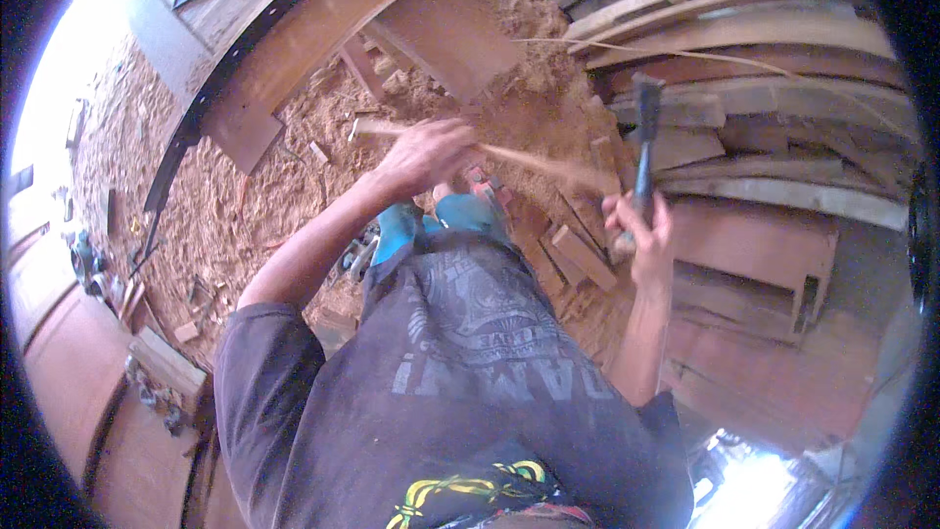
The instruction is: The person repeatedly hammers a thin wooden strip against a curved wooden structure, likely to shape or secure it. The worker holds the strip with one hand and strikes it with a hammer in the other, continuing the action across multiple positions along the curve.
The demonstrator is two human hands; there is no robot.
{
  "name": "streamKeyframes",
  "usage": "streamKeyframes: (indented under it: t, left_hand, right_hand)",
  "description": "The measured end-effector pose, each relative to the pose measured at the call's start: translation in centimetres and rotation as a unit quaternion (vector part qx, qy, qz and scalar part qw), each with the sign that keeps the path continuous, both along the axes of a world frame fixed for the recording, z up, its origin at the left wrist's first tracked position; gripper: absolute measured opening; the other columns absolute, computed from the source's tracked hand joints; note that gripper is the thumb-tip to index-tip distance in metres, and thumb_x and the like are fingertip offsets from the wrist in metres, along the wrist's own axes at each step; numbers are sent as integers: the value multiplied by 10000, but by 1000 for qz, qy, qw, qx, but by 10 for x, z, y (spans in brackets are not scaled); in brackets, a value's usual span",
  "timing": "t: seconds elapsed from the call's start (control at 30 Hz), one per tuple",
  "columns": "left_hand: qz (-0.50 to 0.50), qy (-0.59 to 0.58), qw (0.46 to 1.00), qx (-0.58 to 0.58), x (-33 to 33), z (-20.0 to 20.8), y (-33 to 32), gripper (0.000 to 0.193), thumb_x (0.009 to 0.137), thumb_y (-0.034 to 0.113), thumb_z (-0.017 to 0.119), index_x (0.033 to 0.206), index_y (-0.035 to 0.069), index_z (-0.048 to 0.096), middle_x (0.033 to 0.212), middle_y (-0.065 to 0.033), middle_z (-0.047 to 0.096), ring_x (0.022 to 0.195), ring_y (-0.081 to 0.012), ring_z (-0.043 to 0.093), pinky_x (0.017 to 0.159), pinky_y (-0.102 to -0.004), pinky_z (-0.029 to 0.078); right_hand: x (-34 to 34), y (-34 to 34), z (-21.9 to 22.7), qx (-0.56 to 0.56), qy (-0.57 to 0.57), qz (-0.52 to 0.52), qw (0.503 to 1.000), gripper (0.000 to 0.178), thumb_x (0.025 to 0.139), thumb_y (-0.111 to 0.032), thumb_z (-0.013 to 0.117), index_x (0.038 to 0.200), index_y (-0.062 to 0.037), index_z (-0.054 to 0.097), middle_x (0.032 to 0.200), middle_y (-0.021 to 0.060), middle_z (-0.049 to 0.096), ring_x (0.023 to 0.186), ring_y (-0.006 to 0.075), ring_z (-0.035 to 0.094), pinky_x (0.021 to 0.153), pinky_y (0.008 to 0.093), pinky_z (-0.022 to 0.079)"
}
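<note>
My left hand (426, 155) is closed around a thin, pale strip of wood (534, 162), held crosswise in front of my legs. One end pokes out to the left of the fist; the other stretches right and is smeared by motion. Raised at the right, my right hand (643, 235) grips a hammer (643, 162) by its handle. The hammer's dark head points up and away, apart from the strip. Beneath both hands lie sawdust and wood scraps.
Stacked boards (764, 39) fill the far right. A long workbench edge (294, 49) crosses the upper left. A reddish-brown wooden piece (749, 245) stands right of my right hand. Short offcuts (583, 257) lie near my legs, and a power tool (86, 260) sits far left.
</note>
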State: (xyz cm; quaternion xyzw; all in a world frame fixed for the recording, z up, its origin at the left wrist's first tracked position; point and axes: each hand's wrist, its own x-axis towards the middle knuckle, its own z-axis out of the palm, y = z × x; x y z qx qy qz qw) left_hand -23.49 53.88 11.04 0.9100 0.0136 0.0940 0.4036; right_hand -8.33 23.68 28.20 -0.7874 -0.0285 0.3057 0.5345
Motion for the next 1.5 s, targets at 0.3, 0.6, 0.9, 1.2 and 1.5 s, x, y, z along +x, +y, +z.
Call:
streamKeyframes:
  t: [0.3, 0.6, 0.9, 1.2, 1.5]
  left_hand:
    - [312, 174, 806, -472, -12, -7, 9, 380, 1052, 427, 575, 855, 103, 554, 661, 9, 505, 472, -93, 451, 414, -299, 370]
    - [370, 84, 651, -658, 26, -8, -26, 403, 1087, 453, 465, 971, 90, 595, 614, 40, 449, 424, -95, 371, 392, -274, 308]
    - [352, 65, 669, -651, 33, -2, -41, 417, 1089, 451, 440, 841, 133, 542, 609, 39, 442, 422, -90, 384, 368, -272, 295]
    - [346, 72, 685, -638, 29, -19, -43, 403, 1092, 445, 416, 839, 138, 480, 576, 33, 401, 395, -98, 357, 356, -280, 287]
    - [388, 79, 724, -565, 29, -29, -43, 443, 1076, 424, 477, 844, 59, 572, 661, -4, 518, 543, -130, 483, 497, -340, 418]
  right_hand:
    - [-26, 84, -40, -57, -98, 73, 991, 520, 990, -159, 653, 1478, -79, 491, 852, -17, 555, 650, 79, 532, 545, 256, 469]
    - [-57, 131, -120, -21, -160, 245, 956, 488, 1002, -143, 624, 1477, -79, 532, 885, 52, 668, 740, 109, 658, 620, 292, 531]
    - [-35, 176, -115, -24, -278, 253, 926, 404, 989, -156, 594, 1342, 39, 616, 1259, 274, 671, 1166, 365, 681, 996, 399, 521]
    - [-18, 206, -108, -65, -243, 260, 932, 402, 986, -146, 608, 1332, 59, 617, 1248, 288, 675, 1181, 336, 679, 990, 392, 520]
    - [-15, 219, -109, -133, -256, 246, 925, 434, 979, -238, 601, 1362, -33, 627, 1154, 288, 694, 1098, 376, 700, 919, 405, 552]
